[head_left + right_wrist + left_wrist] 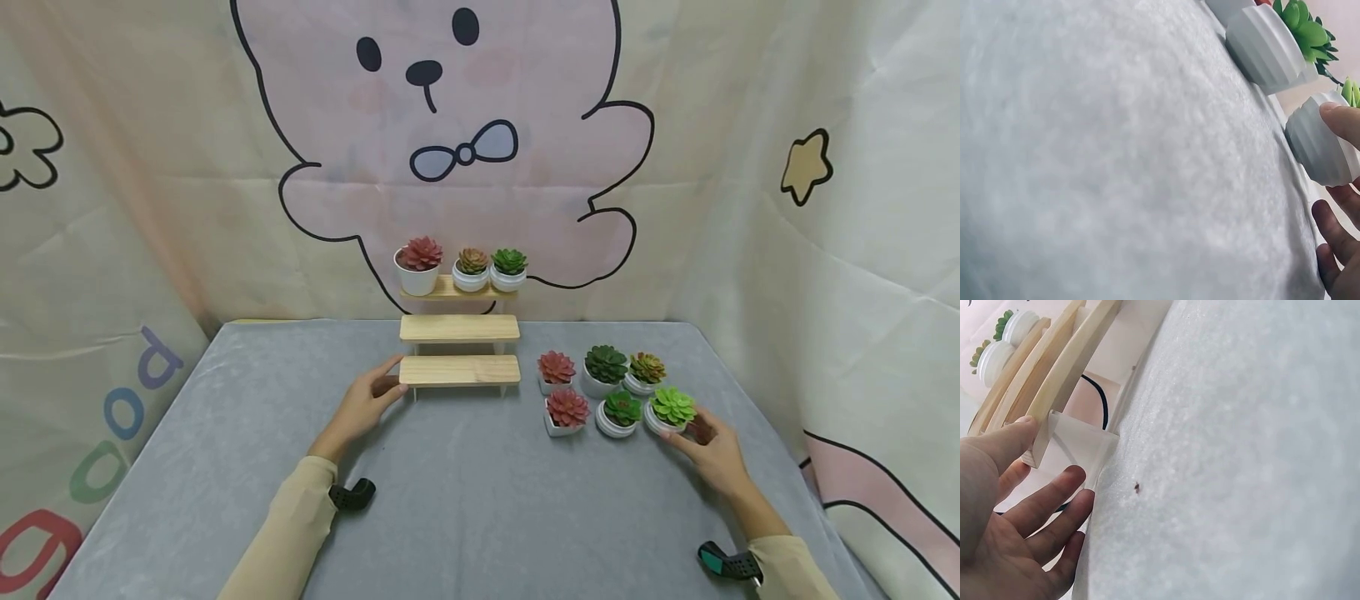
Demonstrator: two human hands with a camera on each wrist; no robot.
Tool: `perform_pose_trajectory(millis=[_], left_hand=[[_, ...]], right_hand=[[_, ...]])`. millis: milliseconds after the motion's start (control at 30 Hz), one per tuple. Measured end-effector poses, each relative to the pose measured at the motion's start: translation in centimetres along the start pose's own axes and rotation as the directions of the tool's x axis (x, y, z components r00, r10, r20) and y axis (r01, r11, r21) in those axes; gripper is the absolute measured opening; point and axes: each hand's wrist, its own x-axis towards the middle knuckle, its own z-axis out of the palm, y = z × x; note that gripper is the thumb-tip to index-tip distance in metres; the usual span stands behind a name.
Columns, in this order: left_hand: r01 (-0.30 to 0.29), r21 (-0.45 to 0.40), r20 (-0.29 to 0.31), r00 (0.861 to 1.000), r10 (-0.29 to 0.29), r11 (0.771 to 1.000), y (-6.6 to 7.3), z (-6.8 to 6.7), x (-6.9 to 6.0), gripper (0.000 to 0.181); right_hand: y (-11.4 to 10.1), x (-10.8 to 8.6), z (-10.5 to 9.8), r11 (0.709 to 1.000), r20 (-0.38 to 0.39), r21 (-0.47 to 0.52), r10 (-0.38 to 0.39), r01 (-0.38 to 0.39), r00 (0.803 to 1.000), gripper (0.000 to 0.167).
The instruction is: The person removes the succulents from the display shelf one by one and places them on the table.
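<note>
1. The table [480,517], covered in grey cloth, fills the lower half of the head view.
2. The three-tier wooden stand [459,327] is at the centre of the frame. Pots stand on the top tier [445,287]; the middle and lowest [459,370] tiers hold none.
3. The left hand [365,408], left of centre, pinches the left end of the lowest tier between thumb and forefinger, the other fingers loosely spread.
4. The right hand [716,454], lower right, grips the bright-green succulent [670,412] by its white pot; whether it is lifted at all, I cannot tell.
5. Already up, in a row left to right: a large red succulent [418,265], a brownish-orange one [471,269] and a green one [509,269].
6. Still on the cloth at right of centre, besides the gripped one: a rear red succulent [557,372], a front red succulent [566,412], a dark-green one [603,371], a yellow-red one [646,372] and a mid-green one [619,413]. With three up and six off the stand, the arranging looks about a third done.
</note>
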Motion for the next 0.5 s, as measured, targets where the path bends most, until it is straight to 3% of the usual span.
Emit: perform_pose_trajectory(millis=[500], left_hand=[[-0.013, 0.008, -0.006, 1.000, 0.013, 1.000, -0.11, 0.12, -0.18, 0.061]], right_hand=[[1.01, 0.23, -0.03, 0.998, 0.018, -0.065, 0.014, -0.012, 1.000, 0.067]])
